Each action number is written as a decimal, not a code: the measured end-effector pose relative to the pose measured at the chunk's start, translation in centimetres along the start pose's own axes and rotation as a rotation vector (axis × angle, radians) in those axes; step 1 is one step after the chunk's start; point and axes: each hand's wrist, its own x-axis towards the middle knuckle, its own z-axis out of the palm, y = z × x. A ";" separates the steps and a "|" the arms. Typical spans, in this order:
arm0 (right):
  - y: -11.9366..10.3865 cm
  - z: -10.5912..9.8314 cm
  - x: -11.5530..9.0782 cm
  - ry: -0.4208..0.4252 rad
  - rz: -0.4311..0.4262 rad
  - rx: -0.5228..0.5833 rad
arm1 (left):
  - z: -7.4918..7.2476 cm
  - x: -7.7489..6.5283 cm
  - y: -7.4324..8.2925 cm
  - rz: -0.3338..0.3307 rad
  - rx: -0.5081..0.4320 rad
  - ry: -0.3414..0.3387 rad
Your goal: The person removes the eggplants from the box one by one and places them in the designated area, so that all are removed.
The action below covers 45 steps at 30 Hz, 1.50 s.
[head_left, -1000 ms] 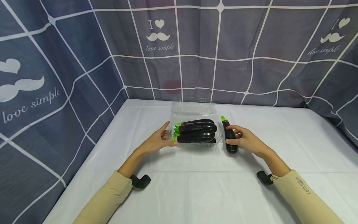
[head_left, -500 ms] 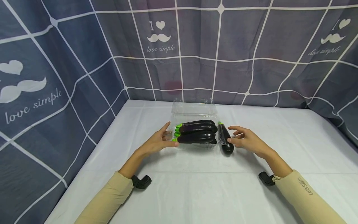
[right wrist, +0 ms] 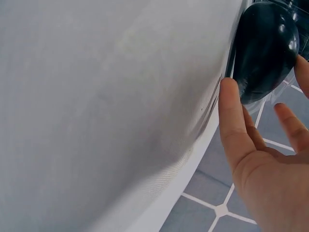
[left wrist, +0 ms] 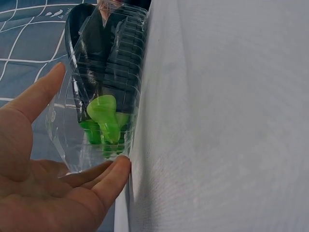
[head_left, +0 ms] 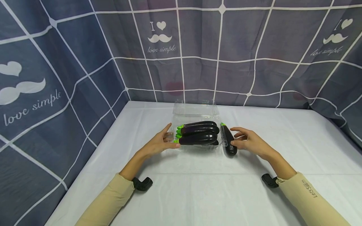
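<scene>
A clear plastic clamshell box [head_left: 195, 110] stands with its lid folded back, holding several dark eggplants [head_left: 199, 138] with green stems pointing left. My left hand [head_left: 159, 142] is spread at the box's left end; in the left wrist view a fingertip [left wrist: 123, 164] meets the lower corner, near the green stems [left wrist: 104, 116]. A single eggplant [head_left: 230, 146] lies lengthwise along the right end, its green tip away from me, overlapped by the clear wall. My right hand [head_left: 250, 142] is beside it, thumb touching its side and the other fingers apart. In the right wrist view, its rounded end [right wrist: 265, 53] shows.
A white cloth [head_left: 186, 194] covers the table around the box. Behind and to the left hangs a grey-blue checked curtain [head_left: 198, 72]. Black wrist mounts [head_left: 142, 183] sit on both forearms.
The single eggplant has shifted left against the box's right end. My right hand has loosened from gripping it to touching it. The left hand has stayed at the box's left end.
</scene>
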 end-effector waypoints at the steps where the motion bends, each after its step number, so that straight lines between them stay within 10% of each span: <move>1: 0.0 0.0 0.0 -0.002 0.000 0.003 | 0.0 0.0 0.0 0.000 0.001 0.000; 36: -0.6 -0.2 0.7 0.134 -0.084 -0.141 | 0.0 -0.1 0.4 0.001 0.011 0.010; 45: -1.6 -0.1 0.4 0.203 -0.152 -0.030 | 0.1 -0.3 0.2 -0.021 0.029 0.019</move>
